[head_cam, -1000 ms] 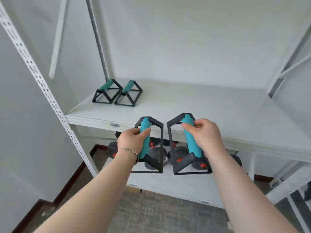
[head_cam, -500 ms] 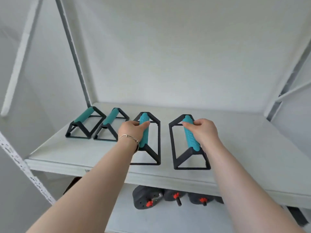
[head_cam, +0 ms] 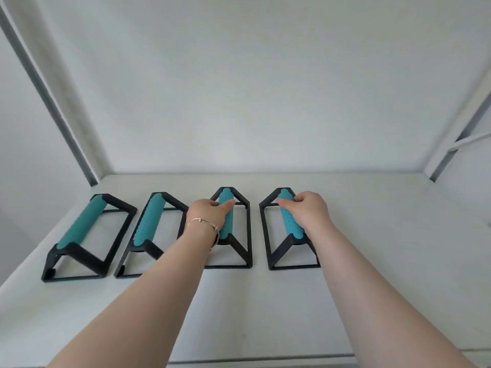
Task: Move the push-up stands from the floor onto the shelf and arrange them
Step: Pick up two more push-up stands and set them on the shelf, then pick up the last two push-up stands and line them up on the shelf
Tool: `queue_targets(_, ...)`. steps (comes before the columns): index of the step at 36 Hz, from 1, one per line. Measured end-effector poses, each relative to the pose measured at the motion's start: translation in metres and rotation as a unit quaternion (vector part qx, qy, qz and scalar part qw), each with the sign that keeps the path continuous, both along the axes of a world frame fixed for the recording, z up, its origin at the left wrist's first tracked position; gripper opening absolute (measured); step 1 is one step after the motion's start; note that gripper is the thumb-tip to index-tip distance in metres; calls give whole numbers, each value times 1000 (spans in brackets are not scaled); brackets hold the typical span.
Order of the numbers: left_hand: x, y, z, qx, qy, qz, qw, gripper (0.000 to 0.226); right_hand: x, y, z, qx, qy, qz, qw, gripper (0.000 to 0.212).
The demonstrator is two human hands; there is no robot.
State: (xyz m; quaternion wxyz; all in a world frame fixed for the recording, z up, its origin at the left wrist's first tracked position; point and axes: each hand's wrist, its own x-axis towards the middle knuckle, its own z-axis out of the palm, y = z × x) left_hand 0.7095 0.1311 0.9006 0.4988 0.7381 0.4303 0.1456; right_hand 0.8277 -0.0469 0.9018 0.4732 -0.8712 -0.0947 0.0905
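Several black push-up stands with teal grips stand in a row on the white shelf [head_cam: 385, 251]. The leftmost stand [head_cam: 81, 231] and the second stand [head_cam: 148, 224] rest free, side by side. My left hand [head_cam: 210, 212], with a thin bracelet at the wrist, grips the teal bar of the third stand [head_cam: 228, 229], whose base sits flat on the shelf. My right hand [head_cam: 305, 208] is closed over the far end of the teal bar of the fourth stand [head_cam: 291, 227], also flat on the shelf.
A white back wall [head_cam: 252, 88] closes the shelf behind the stands. Slanted metal uprights stand at the back left [head_cam: 53, 102] and back right [head_cam: 457, 139]. The shelf's front edge [head_cam: 260, 358] runs along the bottom of the view.
Both hands carried their stands from in front of the shelf up onto it and further back, setting them in line with the two stands on the left. The view moved closer.
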Motion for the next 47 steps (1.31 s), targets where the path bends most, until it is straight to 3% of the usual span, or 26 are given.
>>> queue_targets(11, 10, 4, -5, 7, 2, -12, 1000, 40, 12, 6, -7, -18, 0, -4, 1000, 45)
queue_targets(18, -6, -19, 3, 191, 45, -29, 980, 50, -11, -16, -6, 3, -39, 6, 999, 50)
queue_targets(25, -43, -82, -1, 373, 68, -44, 924, 54, -57, -63, -11, -50, -228, 55, 971, 55)
queue_targets(33, -104, -177, -15, 506, 110, -60, 853, 59, -116, -149, -37, -142, -452, 111, 874, 59)
queue_targets(37, -137, -227, -27, 510, 134, -63, 848, 62, -144, -196, -53, -146, -469, 122, 862, 59)
queue_targets(47, -206, -314, -69, 487, 188, -119, 844, 61, -207, -289, -93, -132, -412, 145, 890, 56)
